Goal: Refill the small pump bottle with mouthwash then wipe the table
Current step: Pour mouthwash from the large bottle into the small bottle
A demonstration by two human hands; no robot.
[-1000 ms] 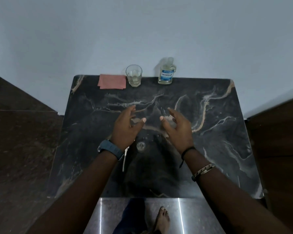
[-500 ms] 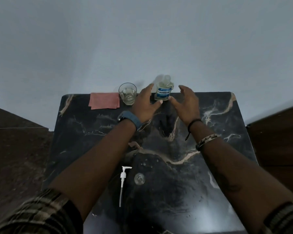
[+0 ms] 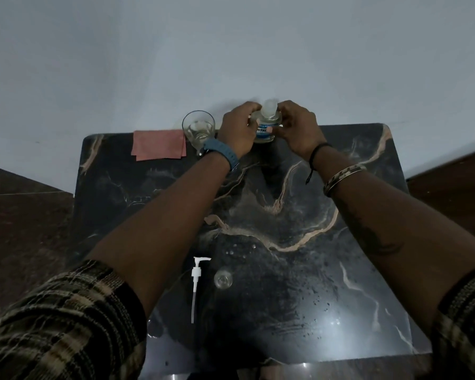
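The mouthwash bottle (image 3: 266,124) stands upright at the far edge of the black marble table (image 3: 299,215), against the pale wall (image 3: 231,50), its long axis vertical and its clear cap pointing up. It carries a blue and white label; the letters are partly covered by a thumb and too blurred to read. The liquid inside looks pale and clear.

The left hand (image 3: 237,130) wraps the bottle's left side, fingers curled round the back and the thumb lying across the label. The right hand (image 3: 296,127) closes on the right shoulder of the bottle, with its fingertips up near the cap. Both hands grip the bottle; whether it rests on the table or is raised just clear cannot be told.

A blue watch (image 3: 220,153) sits on the left wrist. A black cord and a metal bangle (image 3: 343,175) sit on the right one. Both plaid sleeves are pushed up.

Just left of the left hand stands a clear drinking glass (image 3: 198,130), upright, and beside it lies a folded pink cloth (image 3: 159,145), flat at the table's back edge.

Nearer the person, the white pump head (image 3: 197,281) lies on its side, nozzle at the far end pointing right and dip tube running toward the person. Just right of it stands the small pump bottle (image 3: 223,279), clear, its open mouth upward, well apart from the hands. Droplets dot the tabletop around it.
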